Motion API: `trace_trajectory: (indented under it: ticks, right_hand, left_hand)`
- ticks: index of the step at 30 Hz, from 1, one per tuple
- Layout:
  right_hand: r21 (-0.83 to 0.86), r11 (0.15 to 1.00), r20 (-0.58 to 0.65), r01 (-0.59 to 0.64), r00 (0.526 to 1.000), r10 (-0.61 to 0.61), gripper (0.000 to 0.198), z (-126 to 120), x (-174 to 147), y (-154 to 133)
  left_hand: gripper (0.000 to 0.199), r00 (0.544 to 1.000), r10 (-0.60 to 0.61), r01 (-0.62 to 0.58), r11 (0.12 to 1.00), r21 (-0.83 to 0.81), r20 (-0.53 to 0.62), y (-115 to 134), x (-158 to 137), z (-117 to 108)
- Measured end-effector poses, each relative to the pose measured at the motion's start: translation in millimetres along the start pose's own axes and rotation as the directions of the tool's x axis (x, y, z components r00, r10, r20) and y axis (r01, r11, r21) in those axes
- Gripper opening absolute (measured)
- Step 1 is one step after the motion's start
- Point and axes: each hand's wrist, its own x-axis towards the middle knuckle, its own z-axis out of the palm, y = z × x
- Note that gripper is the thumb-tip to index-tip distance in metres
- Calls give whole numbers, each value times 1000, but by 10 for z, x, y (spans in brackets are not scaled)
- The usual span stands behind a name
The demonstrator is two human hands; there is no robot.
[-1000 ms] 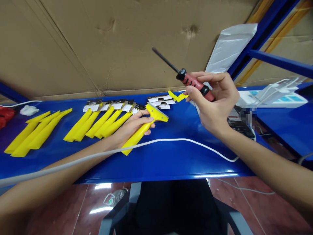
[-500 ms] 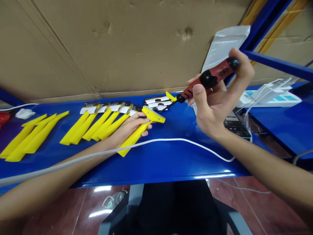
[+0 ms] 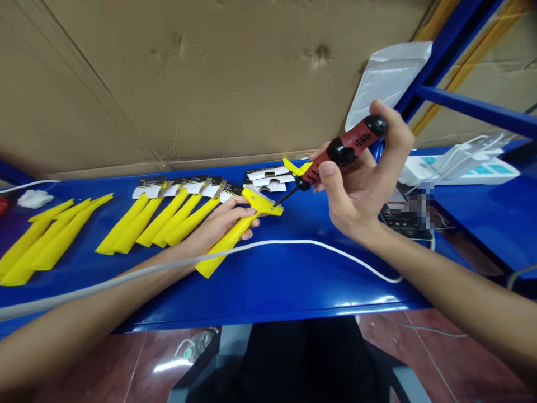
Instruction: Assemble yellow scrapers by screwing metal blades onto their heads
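Note:
My left hand (image 3: 220,224) is closed around a yellow scraper (image 3: 229,242), holding it tilted above the blue bench with its wide head up and to the right. Two small screws show on that head. In my right hand (image 3: 356,184) is a red and black screwdriver (image 3: 350,148), thumb along the handle and a finger over its rounded end. Its dark shaft points down-left, and the tip is at the right-hand screw (image 3: 272,209) on the scraper head. Whether the tip sits in the screw slot I cannot tell.
Several carded yellow scrapers (image 3: 161,224) lie left of my hand, with more yellow scrapers (image 3: 59,238) farther left. Cardboard cards (image 3: 271,178) are stacked behind. A white cable (image 3: 293,242) crosses in front. At the right stand a power strip (image 3: 474,169) and a blue frame (image 3: 474,103).
My right hand has moved the screwdriver down and left, bringing its tip from beside the scraper head onto the right-hand screw. The left hand still holds the scraper.

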Motion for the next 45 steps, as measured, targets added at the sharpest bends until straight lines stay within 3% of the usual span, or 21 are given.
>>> trace_trajectory:
  ticks: [9,15,22,26,31,39,45]
  right_hand:
    - [24,999,66,-26,998,24,86,-12,-21,77]
    - [-69,998,75,-13,997,18,100,-74,24,51]
    - [45,990,162,135,977,-141,72,-56,18,-39]
    - [19,996,123,88,988,-89,75,-33,8,-33]
    - [-96,994,46,56,998,-51,99,-57,-5,60]
    - [-56,998,109,-16,994,22,91,-68,-49,-30]
    - [-75,997,104,2,995,6,103,-83,-14,18]
  left_hand:
    - [27,998,-27,25,999,-40,-59,18,17,43]
    - [30,998,-35,32,998,-58,-57,8,15,35]
    - [27,999,-32,31,999,-3,-20,-10,16,-4]
    - [25,999,-20,20,1000,-13,-39,-3,16,15]
    - [29,999,-34,34,999,0,-40,5,8,18]
    - [24,1000,-13,13,1000,4,-28,-12,26,-3]
    - [34,999,-19,19,1000,-11,-33,14,27,41]
